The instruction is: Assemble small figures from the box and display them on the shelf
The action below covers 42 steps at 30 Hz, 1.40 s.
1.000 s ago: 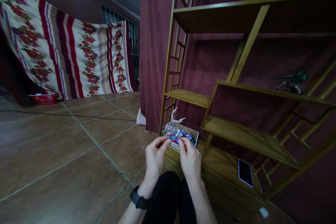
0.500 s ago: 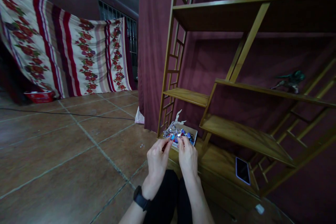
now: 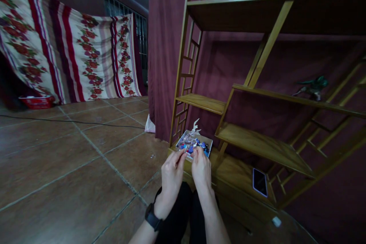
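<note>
My left hand [image 3: 172, 168], with a dark watch [image 3: 153, 217] on its wrist, is closed, thumb and fingers pinched together. Beside it my right hand [image 3: 201, 167] is pinched the same way, its fingertips a short gap apart from the left ones. Something small and shiny, perhaps clear plastic, shows at the fingertips; what it is stays too small to tell. Just beyond them is a shallow white box [image 3: 211, 145] holding crumpled clear plastic [image 3: 188, 140] and several small blue, purple and red pieces [image 3: 202, 145]. A pale, branching figure-like piece [image 3: 196, 127] stands up at its back.
A wooden shelf unit [image 3: 257, 137] rises ahead and to the right, with a tablet-like device [image 3: 260, 182] on its low board and a dark green figurine [image 3: 314, 85] higher up. On the tiled floor [image 3: 85, 183] lie a black cable [image 3: 85, 122] and a clear scrap [image 3: 153, 156]. A red basket [image 3: 37, 102] stands far left.
The view has shifted slightly. A bright blue-and-white bit seen between my fingertips is less visible now, and more of the box and its contents shows. Both hands stay pinched close together.
</note>
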{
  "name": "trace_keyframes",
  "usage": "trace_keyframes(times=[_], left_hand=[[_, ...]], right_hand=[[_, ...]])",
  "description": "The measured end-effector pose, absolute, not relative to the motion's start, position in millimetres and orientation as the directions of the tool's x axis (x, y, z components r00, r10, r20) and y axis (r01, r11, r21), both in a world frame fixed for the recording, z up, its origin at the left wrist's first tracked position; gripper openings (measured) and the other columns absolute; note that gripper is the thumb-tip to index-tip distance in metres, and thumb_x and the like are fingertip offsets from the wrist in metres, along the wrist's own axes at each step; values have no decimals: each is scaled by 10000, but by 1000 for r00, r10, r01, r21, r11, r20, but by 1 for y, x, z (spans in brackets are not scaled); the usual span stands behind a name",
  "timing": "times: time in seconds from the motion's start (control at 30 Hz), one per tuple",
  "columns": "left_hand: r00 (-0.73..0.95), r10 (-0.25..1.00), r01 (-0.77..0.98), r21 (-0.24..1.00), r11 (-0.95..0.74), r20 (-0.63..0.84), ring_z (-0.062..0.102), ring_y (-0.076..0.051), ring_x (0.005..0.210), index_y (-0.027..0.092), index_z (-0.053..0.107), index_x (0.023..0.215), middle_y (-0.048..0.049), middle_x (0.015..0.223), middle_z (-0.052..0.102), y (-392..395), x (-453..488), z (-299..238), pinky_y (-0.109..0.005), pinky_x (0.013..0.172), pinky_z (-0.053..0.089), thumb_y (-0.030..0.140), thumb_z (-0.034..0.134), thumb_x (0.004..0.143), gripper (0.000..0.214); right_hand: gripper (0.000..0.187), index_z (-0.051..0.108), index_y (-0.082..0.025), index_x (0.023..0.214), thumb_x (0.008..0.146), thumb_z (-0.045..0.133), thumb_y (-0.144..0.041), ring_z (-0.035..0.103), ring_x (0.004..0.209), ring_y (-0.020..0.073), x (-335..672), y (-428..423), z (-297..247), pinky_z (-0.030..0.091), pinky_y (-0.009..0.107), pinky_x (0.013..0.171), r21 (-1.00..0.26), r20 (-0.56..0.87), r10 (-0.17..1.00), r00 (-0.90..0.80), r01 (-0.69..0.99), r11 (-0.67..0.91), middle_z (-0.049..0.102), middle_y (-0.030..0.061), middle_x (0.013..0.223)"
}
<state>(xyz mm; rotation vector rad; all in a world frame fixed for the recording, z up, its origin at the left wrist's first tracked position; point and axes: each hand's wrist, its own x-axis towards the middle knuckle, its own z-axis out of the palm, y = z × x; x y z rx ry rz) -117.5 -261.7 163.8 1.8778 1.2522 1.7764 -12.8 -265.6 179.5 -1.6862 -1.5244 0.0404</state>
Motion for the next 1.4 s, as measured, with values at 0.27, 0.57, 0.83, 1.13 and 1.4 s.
trace_keyframes(times=[0.27,0.57,0.83,1.13,1.4], left_hand=[[-132,815,221,819,-530,564,623,-171,796,189,657,1062,-71,923,678,-264,-115,164,-269,697,492,333,535,824,304],[-182,861,82,880,-468,475,641,-193,768,166,701,945,-75,841,708,-265,-114,163,-255,633,497,375,611,753,298],[-161,875,206,883,-422,456,642,-160,672,176,687,843,-37,771,703,-267,-116,161,-227,581,483,387,587,770,245],[-167,857,202,868,-454,487,658,-168,718,182,683,916,-47,854,714,-264,-115,151,-257,651,511,346,578,787,233],[-93,751,444,702,-556,654,650,-163,747,196,670,893,-44,863,705,-266,-122,149,-258,673,494,301,533,826,185]], right_hand=[[235,518,-203,974,939,287,-225,654,814,171,-13,-269,175,380,238,647,-597,465,844,268,799,75,684,48,883],[230,525,-217,929,934,298,-254,648,760,177,-9,-270,174,351,246,591,-582,447,855,263,812,54,689,29,849],[242,546,-229,914,918,308,-278,639,679,173,-8,-265,170,364,248,575,-644,423,866,266,761,81,692,9,795],[239,561,-232,888,892,324,-262,631,642,153,0,-264,170,397,238,594,-709,425,863,274,693,129,696,1,789],[277,590,-222,906,882,329,-312,624,617,152,5,-263,167,409,235,577,-743,420,861,286,653,145,695,-2,719]])
